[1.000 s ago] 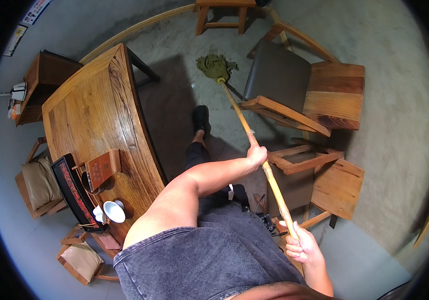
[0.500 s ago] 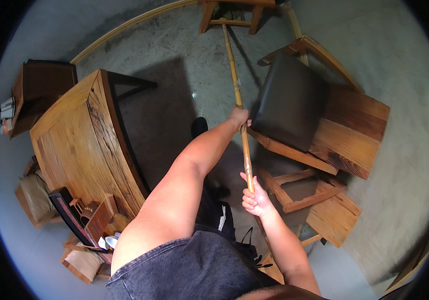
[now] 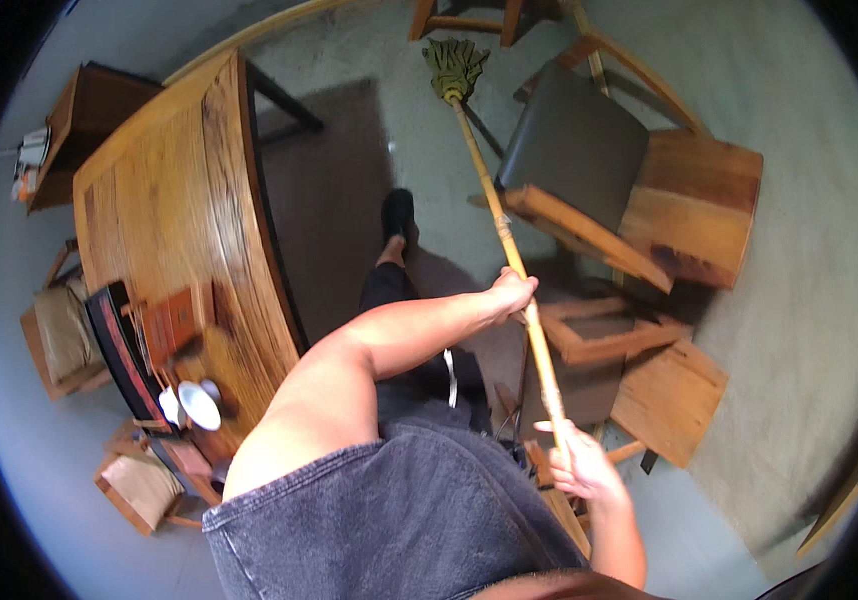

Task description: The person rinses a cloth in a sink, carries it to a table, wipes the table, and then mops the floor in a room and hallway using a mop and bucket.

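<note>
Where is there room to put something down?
The wooden table looks bare from its far edge to the orange-brown box-like thing. Its near end is crowded with white cups. The floor looks free between the table and the black shoe. Chairs crowd the right side, beside the mop.

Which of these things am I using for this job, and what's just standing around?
In use:
- mop, gripped by left hand and, nearer its end, right hand

Just around:
- wooden table
- white bowl
- dark-padded chair beside the mop
</note>
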The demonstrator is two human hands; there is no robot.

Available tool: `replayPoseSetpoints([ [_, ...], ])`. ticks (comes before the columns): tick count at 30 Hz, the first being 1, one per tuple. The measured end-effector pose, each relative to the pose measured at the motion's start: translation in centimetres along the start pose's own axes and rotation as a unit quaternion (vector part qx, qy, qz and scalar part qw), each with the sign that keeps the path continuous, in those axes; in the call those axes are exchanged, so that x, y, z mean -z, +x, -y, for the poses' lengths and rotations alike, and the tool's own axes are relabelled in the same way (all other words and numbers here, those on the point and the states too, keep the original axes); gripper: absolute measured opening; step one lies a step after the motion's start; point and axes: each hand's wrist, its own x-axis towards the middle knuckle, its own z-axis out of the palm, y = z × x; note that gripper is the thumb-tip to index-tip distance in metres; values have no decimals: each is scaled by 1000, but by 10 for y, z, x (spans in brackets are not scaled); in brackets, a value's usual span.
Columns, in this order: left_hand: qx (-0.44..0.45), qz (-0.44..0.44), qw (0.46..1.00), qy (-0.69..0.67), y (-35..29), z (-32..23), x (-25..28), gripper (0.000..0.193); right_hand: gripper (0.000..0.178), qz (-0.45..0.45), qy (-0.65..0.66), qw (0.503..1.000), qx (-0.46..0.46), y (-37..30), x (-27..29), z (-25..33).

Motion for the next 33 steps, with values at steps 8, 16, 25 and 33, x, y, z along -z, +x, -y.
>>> replayPoseSetpoints([
  [8,33,-13,861,-507,-42,33,-108,8,29,-472,-646,529,283,-148,41,-58],
  [16,-71,-21,784,-616,-52,8,-61,12,24,-478,-691,423,340,-139,16,20],
  [25,-155,-388,721,-553,-22,48,162,24,26,-229,-765,379,468,53,-52,100],
  [33,-82,-566,706,-418,-8,135,268,48,25,-129,-766,397,489,264,-105,55],
])
